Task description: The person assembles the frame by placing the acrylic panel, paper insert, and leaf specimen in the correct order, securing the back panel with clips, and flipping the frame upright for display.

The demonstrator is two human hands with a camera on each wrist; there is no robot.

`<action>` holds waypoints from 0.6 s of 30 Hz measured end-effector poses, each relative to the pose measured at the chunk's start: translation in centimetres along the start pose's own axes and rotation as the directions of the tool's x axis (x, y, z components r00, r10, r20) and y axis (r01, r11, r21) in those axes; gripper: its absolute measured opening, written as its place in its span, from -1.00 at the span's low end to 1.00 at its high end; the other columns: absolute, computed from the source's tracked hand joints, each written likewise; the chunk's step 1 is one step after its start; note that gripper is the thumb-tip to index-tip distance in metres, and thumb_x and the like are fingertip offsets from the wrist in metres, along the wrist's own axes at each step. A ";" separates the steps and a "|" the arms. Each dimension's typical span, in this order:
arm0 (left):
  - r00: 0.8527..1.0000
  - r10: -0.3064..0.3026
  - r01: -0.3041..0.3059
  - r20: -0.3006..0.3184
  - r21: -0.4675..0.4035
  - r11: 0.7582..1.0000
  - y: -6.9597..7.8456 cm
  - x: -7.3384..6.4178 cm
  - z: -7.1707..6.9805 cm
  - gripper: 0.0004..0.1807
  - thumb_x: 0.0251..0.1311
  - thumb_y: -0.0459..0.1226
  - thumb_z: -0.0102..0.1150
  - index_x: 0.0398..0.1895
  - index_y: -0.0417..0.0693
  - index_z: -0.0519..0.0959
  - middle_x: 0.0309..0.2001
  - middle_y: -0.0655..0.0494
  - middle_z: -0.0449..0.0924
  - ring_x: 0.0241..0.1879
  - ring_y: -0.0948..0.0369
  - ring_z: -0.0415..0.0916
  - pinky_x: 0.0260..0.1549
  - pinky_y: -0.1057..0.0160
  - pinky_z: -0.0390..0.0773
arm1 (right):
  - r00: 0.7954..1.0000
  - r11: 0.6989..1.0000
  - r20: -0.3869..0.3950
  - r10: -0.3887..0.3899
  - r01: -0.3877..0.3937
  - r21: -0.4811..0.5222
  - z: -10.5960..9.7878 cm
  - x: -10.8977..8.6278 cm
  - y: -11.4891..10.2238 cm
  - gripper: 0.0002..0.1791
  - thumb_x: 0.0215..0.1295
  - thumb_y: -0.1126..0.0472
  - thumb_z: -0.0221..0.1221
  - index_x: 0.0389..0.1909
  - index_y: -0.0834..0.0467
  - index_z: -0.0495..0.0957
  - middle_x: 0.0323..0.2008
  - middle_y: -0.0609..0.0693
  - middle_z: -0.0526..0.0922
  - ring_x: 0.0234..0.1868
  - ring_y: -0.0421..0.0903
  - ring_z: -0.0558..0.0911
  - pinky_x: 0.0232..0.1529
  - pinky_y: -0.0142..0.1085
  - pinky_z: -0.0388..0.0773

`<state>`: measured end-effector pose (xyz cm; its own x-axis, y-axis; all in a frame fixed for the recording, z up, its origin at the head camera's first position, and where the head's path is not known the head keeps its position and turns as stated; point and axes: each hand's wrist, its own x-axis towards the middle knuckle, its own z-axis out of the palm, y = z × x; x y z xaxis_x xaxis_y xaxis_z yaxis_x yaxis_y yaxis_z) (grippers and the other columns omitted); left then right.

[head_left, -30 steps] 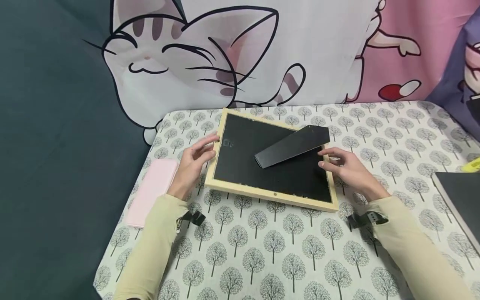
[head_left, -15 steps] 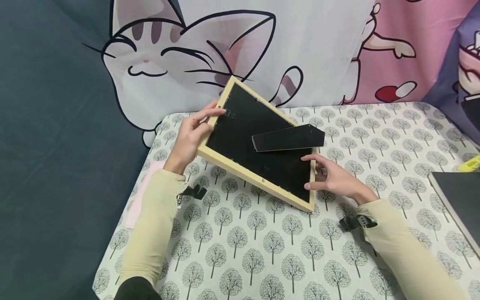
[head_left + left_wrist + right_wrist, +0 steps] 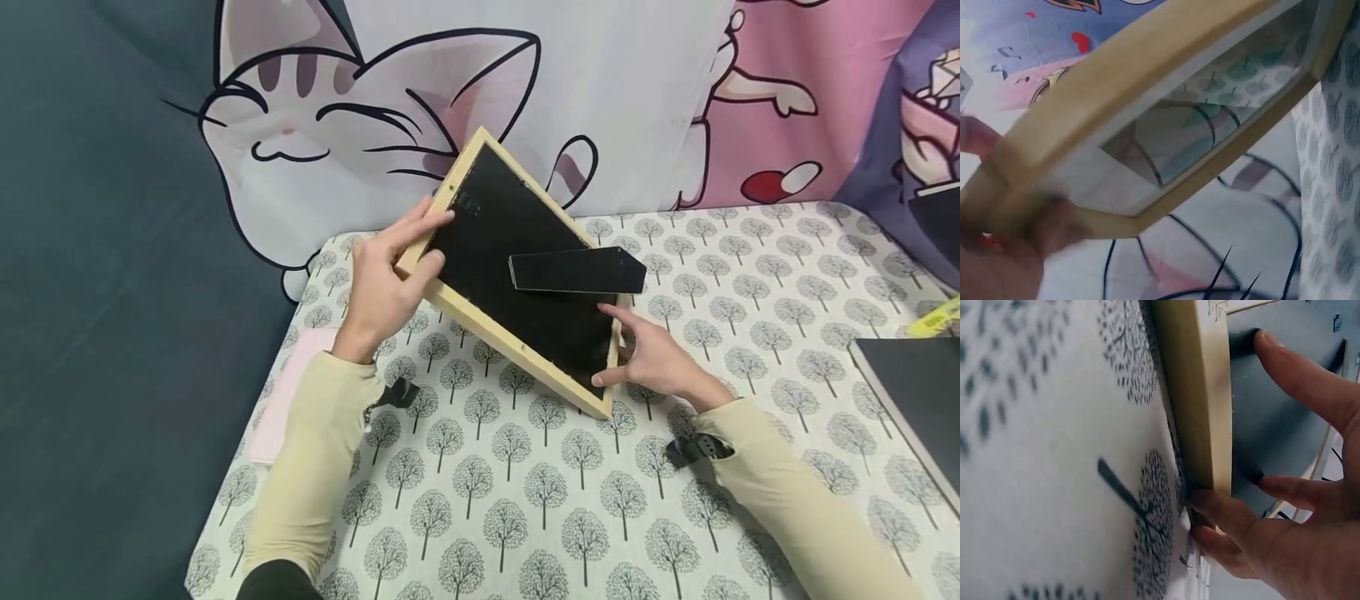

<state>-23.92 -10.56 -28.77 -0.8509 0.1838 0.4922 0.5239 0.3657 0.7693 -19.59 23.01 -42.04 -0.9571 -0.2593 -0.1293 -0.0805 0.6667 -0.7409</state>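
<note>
A picture frame with a pale wooden rim (image 3: 517,347) is tilted back side up, its left end raised off the table. Its black backing board (image 3: 480,250) carries a black easel stand (image 3: 577,271) that juts past the far right edge. My left hand (image 3: 386,279) grips the raised left corner, thumb and index finger over the rim. At the lower right end my right hand (image 3: 652,354) holds the edge, thumb and one finger on the backing, other fingers around the rim near the cloth. The left wrist view shows the reflective clear front pane (image 3: 1210,131).
A pink flat case (image 3: 288,396) lies left, partly behind the left sleeve. On the right are a dark flat board (image 3: 911,392) with a pale edge and a yellow object (image 3: 933,319). Tree-patterned cloth (image 3: 525,517) covers the table; a cartoon cat curtain (image 3: 420,92) hangs behind.
The frame's left end has been raised and turned away from me, its right end drawn slightly left. My left hand has shifted to the near left corner; my right hand has moved left with the edge.
</note>
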 end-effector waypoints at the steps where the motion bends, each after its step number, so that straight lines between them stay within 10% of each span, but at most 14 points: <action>1: 0.999 0.029 -0.027 0.033 -0.049 0.998 0.0 -0.1 0.1 -0.52 0.09 -0.36 0.16 0.14 -0.07 0.66 0.43 0.05 0.42 0.35 0.32 0.44 0.34 0.37 0.45 | 1.000 1.000 -0.002 0.005 -0.005 0.011 0.1 0.1 0.0 0.29 -0.17 0.08 0.60 0.58 0.06 0.05 0.47 0.40 0.23 0.27 0.32 0.50 0.40 0.26 0.31; 8: 0.971 0.240 -0.228 -0.003 -0.324 0.918 0.8 0.4 1.3 -0.55 -0.11 -0.56 0.11 -0.02 -0.42 0.56 0.48 -0.12 0.32 0.51 0.10 0.24 0.48 0.14 0.34 | 1.000 1.000 0.001 -0.030 0.030 -0.009 1.3 1.2 -0.7 0.29 -0.09 0.04 0.56 0.60 0.16 -0.03 0.42 0.40 0.31 0.34 0.29 0.45 0.47 0.22 0.24; 18: 0.801 0.555 -0.544 -0.223 0.115 0.831 2.7 1.7 3.1 -0.71 -0.10 -0.54 0.11 -0.21 -0.35 0.51 0.16 -0.27 0.53 0.25 0.02 0.49 0.15 0.27 0.57 | 0.987 0.960 0.069 -0.148 0.160 -0.230 3.6 2.8 -4.5 0.20 0.15 -0.05 0.41 0.58 0.32 -0.14 0.38 0.44 0.31 0.25 0.28 0.52 0.40 0.09 0.43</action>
<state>-24.10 -6.38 -27.11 -0.3824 0.1470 0.9122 0.8938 0.3093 0.3249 -20.95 16.81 -41.43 -0.9131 -0.4029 -0.0633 -0.2946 0.7590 -0.5806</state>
